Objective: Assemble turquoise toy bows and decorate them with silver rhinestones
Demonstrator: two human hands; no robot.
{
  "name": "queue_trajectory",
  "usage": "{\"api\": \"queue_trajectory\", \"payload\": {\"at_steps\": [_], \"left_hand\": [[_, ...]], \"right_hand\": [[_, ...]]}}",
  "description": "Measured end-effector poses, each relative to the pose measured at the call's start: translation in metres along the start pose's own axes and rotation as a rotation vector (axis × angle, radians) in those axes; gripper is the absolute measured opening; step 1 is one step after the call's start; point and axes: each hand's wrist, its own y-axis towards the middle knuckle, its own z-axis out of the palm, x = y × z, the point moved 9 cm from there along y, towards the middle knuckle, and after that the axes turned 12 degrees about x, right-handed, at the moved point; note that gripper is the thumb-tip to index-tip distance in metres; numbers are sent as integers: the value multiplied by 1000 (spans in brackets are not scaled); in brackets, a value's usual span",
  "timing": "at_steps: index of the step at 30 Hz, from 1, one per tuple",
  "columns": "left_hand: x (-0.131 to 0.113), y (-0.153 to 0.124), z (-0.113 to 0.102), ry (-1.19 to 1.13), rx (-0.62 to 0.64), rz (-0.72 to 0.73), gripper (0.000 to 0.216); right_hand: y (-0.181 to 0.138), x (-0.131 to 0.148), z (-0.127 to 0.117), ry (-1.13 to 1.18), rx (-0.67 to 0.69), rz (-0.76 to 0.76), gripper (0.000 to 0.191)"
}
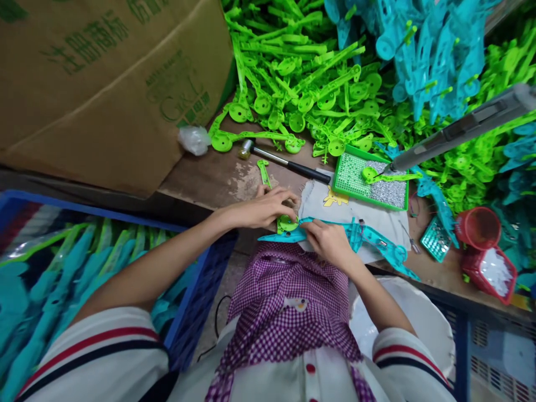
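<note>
A long blue plastic part [379,241] lies along the near edge of the bench. My right hand [329,240] is closed on its middle, fingers bent and pressed together. At its left end sits a light-green plastic part with a round head [287,225]. My left hand [272,207] curls over this green part, thumb and fingers bent around it; the fingertips are partly hidden. The green part's narrow arm [263,172] shows beyond the left hand. Under the blue part is a grey cloth [310,202] with a yellow print.
A hammer [288,163] lies behind my hands. A green tray [371,204] holds small metal pieces, below a hanging power screwdriver [456,131]. Piled green parts [301,84] and blue parts [435,61] fill the back. Red cups [477,229], a carton [104,95] and a blue crate [196,296] flank the workplace.
</note>
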Motion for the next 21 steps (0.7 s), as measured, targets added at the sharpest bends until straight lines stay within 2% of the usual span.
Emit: {"api": "queue_trajectory", "payload": {"at_steps": [7, 11, 16, 21], "left_hand": [[-7, 2, 2, 109, 21, 55, 55], [-16, 3, 3, 151, 51, 62, 53], [-24, 3, 9, 173, 100, 97, 68], [-30, 4, 6, 233, 100, 97, 63]], "right_hand": [[-6, -6, 0, 15, -26, 88, 34], [-5, -5, 2, -16, -6, 76, 31], [-3, -7, 1, 36, -5, 73, 29], [-7, -20, -4, 115, -32, 136, 25]]}}
